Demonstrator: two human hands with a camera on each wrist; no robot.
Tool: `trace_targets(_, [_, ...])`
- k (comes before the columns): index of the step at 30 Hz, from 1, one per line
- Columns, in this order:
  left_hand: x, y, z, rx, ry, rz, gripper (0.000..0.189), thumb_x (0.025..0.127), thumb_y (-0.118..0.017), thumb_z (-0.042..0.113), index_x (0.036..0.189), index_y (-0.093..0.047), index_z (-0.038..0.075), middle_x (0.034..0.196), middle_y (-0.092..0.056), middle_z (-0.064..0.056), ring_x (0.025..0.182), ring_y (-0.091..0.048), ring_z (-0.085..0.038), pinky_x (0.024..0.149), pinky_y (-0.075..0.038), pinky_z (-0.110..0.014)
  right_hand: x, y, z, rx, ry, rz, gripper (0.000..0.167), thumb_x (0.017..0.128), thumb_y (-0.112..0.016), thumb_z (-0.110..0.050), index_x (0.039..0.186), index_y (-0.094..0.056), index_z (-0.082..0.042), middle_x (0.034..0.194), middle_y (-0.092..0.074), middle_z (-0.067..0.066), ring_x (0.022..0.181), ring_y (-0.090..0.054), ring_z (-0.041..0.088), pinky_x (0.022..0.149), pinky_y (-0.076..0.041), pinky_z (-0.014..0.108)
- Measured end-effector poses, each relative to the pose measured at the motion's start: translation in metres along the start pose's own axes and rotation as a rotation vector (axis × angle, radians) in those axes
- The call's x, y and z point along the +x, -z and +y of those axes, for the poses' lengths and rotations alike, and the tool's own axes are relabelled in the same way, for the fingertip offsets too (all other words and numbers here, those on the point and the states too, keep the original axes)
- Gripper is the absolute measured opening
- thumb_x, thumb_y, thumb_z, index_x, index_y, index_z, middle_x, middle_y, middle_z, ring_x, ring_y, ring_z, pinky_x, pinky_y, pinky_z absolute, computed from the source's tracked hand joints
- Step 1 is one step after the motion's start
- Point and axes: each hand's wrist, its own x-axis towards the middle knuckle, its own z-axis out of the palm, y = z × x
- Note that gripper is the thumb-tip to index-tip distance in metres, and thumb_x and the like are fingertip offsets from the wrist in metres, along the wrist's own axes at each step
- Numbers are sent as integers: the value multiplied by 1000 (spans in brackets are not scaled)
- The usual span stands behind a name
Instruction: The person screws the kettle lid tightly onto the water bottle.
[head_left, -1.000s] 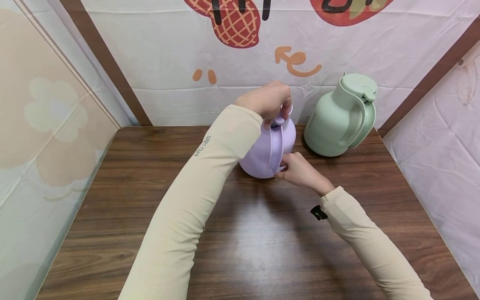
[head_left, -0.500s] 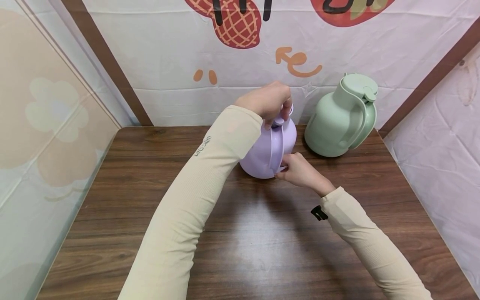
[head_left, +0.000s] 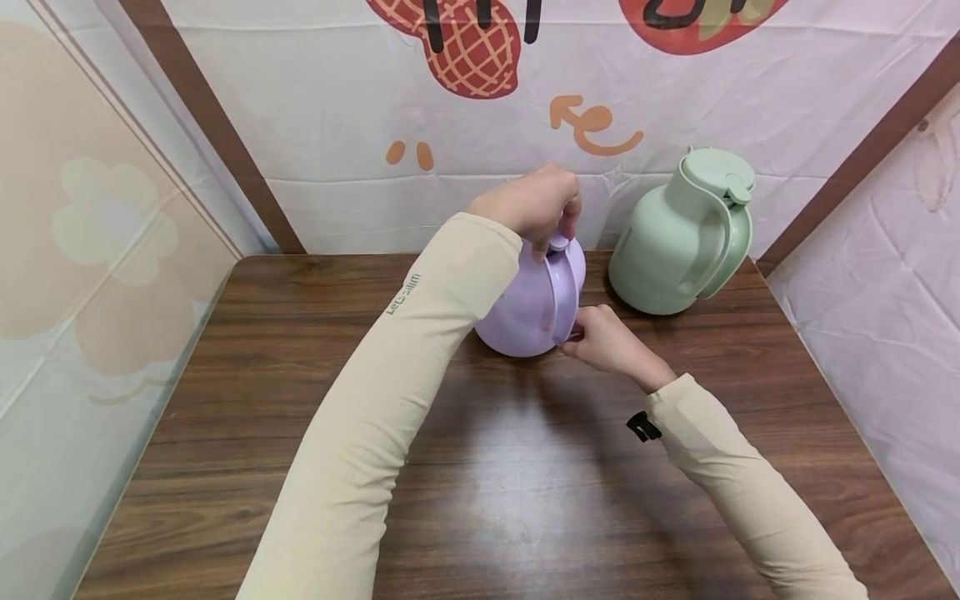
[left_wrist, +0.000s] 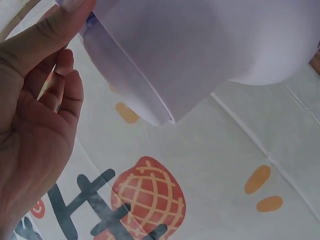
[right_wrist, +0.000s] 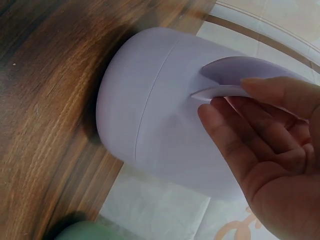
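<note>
A purple thermos jug [head_left: 517, 312] stands at the back of the wooden table. From above, my left hand [head_left: 536, 204] grips its top with bent fingers, beside the round button [head_left: 558, 242]. In the left wrist view the thumb presses at the rim of the lid [left_wrist: 125, 75], while the other fingers hang curled off it. My right hand [head_left: 611, 346] pinches the lower end of the handle [head_left: 565, 296]. The right wrist view shows thumb and fingers [right_wrist: 260, 125] around that pale handle edge [right_wrist: 220, 92]. The forearm hides the jug's left side.
A green thermos jug [head_left: 667, 246] stands close by on the right, its handle [head_left: 727, 246] facing right and forward. Behind both jugs rises a printed white cloth wall [head_left: 337, 108]. More cloth walls flank the brown wooden table [head_left: 510, 500].
The purple jug has turned slightly, its handle swinging to the right. My right hand has shifted a little right with it. My left hand stays nearly in place on top.
</note>
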Motion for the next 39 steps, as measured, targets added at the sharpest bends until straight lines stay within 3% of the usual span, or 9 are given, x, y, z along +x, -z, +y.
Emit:
trace_targets(17, [-1,1,2,-20,22,-1,37,59,-75,-12,87,-69,11,93,-59,-1,88,-47,-14,65,-41,-22,0,2,-1,-5,-23,-9,5,70,-67,-3,70,-62,-3,59,-56,-2,54,-47,11,52,-40,27])
trace_targets(39, [-2,-3,-6,-61,9,15,39,65,-76,-6,99,-70,13,101,-60,0,95,-47,-16,76,-42,-24,1,3,-2,10,-33,-28,4,70,-66,1,72,-63,-1,60,-56,-2,55,-46,11,52,-39,27])
